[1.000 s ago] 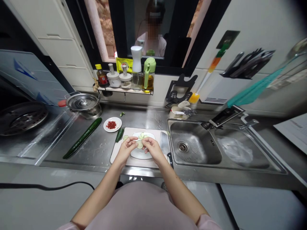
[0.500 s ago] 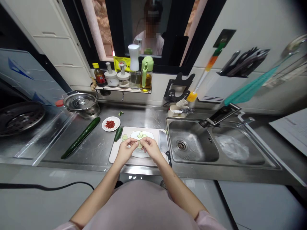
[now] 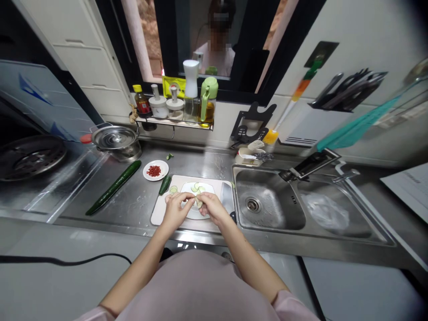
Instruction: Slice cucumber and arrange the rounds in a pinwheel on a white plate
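Observation:
Over a white plate point(image 3: 197, 215), my left hand point(image 3: 177, 208) and my right hand point(image 3: 211, 207) meet with their fingertips pinched on a thin cucumber slice point(image 3: 199, 203). Pale green cucumber slices point(image 3: 196, 187) lie on the far part of that plate. The plate rests on a light cutting board point(image 3: 158, 217). More slices point(image 3: 173, 190) sit on the board, left of the plate. A cut cucumber piece point(image 3: 165, 185) lies at the board's left edge. On the right side of the board is a knife point(image 3: 228, 196), its handle partly hidden by my right forearm.
A whole cucumber point(image 3: 114, 187) and a small plate of chopped red pieces point(image 3: 155, 170) lie to the left. Behind them stands a lidded steel pot point(image 3: 117, 142). The sink point(image 3: 269, 196) borders the board on the right. A condiment rack point(image 3: 175, 122) hangs below the window.
The slice between my hands has turned and now sits more toward my right fingers. The view has shifted slightly, and my right forearm covers more of the knife handle.

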A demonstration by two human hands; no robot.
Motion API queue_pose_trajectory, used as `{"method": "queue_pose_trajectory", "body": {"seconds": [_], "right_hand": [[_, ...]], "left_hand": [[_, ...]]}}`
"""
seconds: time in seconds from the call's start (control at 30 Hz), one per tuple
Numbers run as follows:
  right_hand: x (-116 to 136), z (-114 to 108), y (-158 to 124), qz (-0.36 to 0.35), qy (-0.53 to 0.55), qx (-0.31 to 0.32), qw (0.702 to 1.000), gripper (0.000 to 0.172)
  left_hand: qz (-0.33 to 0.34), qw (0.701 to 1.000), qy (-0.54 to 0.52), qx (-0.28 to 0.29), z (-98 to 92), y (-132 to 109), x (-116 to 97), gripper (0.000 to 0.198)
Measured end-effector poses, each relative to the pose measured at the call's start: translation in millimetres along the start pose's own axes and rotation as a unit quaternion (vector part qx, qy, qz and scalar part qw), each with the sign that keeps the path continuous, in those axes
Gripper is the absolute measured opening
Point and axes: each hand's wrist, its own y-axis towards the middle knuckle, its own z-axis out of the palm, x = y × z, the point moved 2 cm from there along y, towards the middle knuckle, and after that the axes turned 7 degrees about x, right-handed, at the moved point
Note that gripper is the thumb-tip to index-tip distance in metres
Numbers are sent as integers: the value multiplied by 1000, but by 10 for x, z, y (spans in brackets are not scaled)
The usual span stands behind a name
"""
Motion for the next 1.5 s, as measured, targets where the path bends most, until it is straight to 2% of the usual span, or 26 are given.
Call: {"method": "queue_pose_trajectory", "body": {"seconds": [0.13,0.23,0.33,0.43,0.5,0.63,0.7,0.77,0.93,1.1,1.3,1.4,1.5], "right_hand": [[20,-77,0,38,21,24,999,15],[23,-122,6,66,25,35,997,13],[19,-161,23,76,7,31,997,13],[15,-205,45,72,-22,39,996,13],[17,-240,63,68,-44,50,995,14],[27,-308,105,63,-93,80,990,13],[32,-333,131,58,-117,98,987,12],[34,-351,163,55,-138,115,982,12],[8,-381,263,56,-167,137,975,19],[-21,-437,374,65,-189,120,972,17],[24,-572,477,112,-263,112,952,18],[52,-651,523,143,-305,100,936,17],[72,-722,566,155,-335,114,922,15]], "left_hand": [[33,994,107,1,75,-43,-21,22],[47,991,124,-21,145,-72,-2,21],[18,996,75,-45,233,-94,54,20],[-58,995,-69,-45,339,-112,144,29],[-120,972,-200,-26,411,-122,201,43],[-234,888,-393,45,509,-119,260,61],[-253,858,-442,63,513,-90,271,61],[-251,849,-460,66,490,-45,289,59],[-238,880,-409,47,398,72,376,60],[-183,900,-394,29,391,169,439,50],[-161,927,-338,31,481,277,545,35],[-154,933,-324,36,572,340,601,32],[-145,937,-313,52,686,402,664,32]]}}
